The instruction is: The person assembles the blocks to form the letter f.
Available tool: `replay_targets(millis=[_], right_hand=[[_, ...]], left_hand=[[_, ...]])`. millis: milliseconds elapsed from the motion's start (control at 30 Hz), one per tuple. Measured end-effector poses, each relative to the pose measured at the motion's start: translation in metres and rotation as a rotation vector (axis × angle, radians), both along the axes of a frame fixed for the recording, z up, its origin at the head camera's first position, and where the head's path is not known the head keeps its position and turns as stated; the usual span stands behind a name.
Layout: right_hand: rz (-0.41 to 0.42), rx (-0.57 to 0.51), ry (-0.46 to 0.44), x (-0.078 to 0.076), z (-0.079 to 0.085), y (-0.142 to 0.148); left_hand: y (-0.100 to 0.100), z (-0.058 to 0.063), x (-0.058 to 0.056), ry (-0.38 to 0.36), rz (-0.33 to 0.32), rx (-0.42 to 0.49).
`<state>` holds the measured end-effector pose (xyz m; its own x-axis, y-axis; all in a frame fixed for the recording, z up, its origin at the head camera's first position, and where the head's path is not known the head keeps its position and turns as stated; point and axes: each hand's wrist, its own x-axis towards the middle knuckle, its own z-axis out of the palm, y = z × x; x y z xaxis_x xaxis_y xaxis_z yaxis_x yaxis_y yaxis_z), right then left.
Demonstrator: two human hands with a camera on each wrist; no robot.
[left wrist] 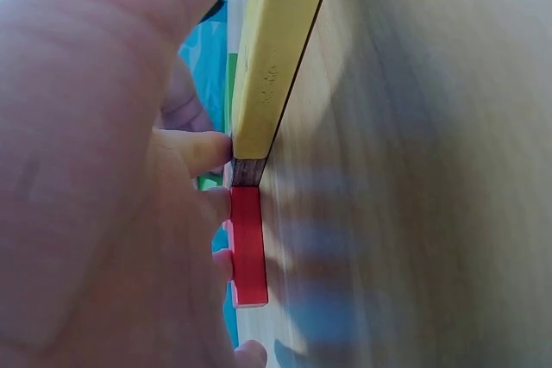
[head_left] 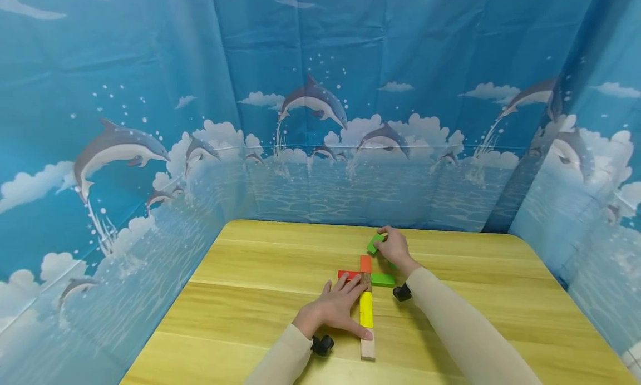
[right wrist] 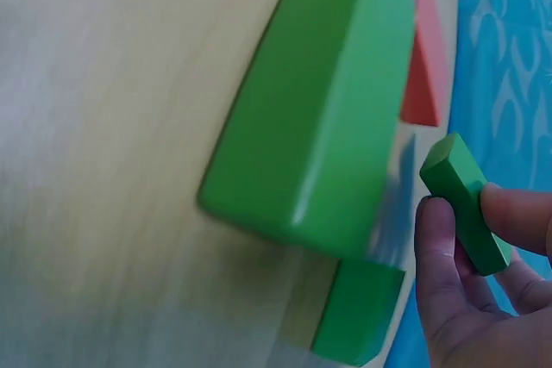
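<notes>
On the table lies a cross of wooden blocks: an orange block (head_left: 366, 263) at the far end, a brown block (head_left: 368, 285) at the crossing, a yellow block (head_left: 366, 310), and a plain wood block (head_left: 368, 350) nearest me. A red block (head_left: 344, 274) forms the left arm, a green block (head_left: 383, 280) the right. My left hand (head_left: 333, 310) rests over the cross with fingers spread, fingertips at the red and brown blocks and thumb on the plain one. Beyond the orange end, my right hand (head_left: 395, 248) pinches a second green block (right wrist: 466, 200), raised and tilted.
Another green block (right wrist: 358, 312) lies on the table behind the right arm of the cross, mostly hidden by my right wrist in the head view. The yellowish wooden table (head_left: 240, 274) ends at a blue dolphin-print curtain (head_left: 310, 190) at the back and sides.
</notes>
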<state>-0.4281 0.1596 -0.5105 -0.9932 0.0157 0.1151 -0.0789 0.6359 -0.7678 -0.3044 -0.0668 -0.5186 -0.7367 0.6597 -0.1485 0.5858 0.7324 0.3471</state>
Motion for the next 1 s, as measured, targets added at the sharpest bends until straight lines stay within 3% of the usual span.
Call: replay_targets(millis=[267,667,1000], right_hand=[[-0.023,0.031,-0.028,-0.010,-0.017,0.004],[-0.017,0.094,-0.034,-0.008,-0.010,0.001],[-0.012,0.138,-0.027,-0.010,-0.016,-0.003]], left_hand=[[-0.004,-0.002,0.001,-0.012,0.006,0.020],[-0.001,0.000,-0.001,-0.031,-0.011,0.031],[-0.001,-0.002,-0.001,-0.027,-0.016,0.034]])
